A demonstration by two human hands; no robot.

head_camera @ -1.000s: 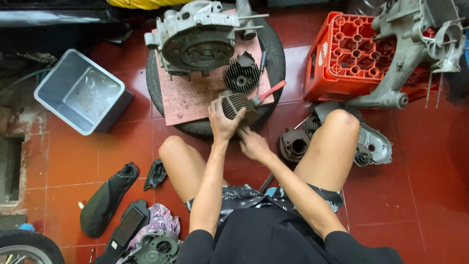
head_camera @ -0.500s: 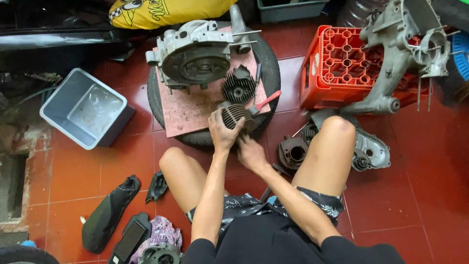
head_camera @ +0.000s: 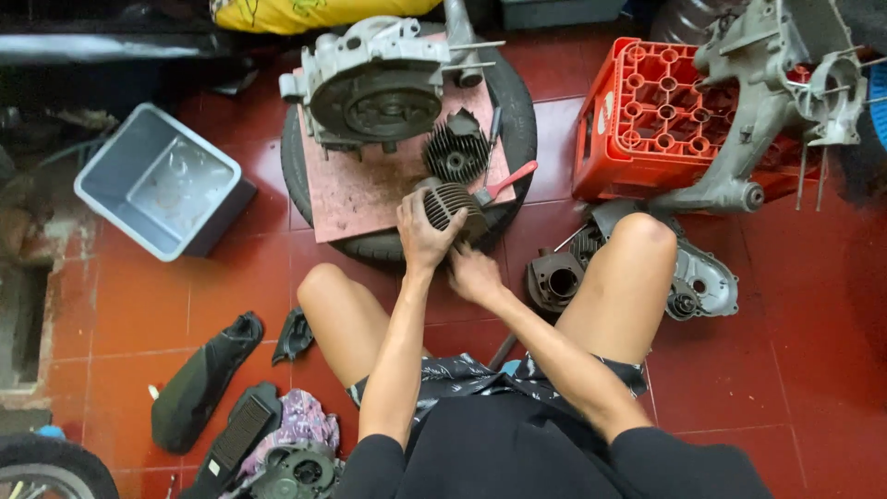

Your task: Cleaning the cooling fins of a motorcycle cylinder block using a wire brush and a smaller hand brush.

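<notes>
Grey cast metal is what both hands are on: a finned engine cylinder (head_camera: 450, 205) lies tipped on its side at the near edge of a reddish board (head_camera: 356, 189), which sits on a tyre (head_camera: 517, 120) laid flat, so the work is raised off the tiled floor and within easy reach of the seated person. The left hand (head_camera: 423, 233) is clamped over the top of the cylinder, fingers wrapped around the fins, apparently to pin it steady. The right hand (head_camera: 473, 273) sits just below and beside it, fingers curled in against the lower side; whether it grips anything there, I cannot tell. A red-handled tool (head_camera: 506, 180) rests just beside the cylinder, a second finned piece (head_camera: 456, 153) stands behind it, and an engine casing (head_camera: 374, 88) fills the board's far end.
</notes>
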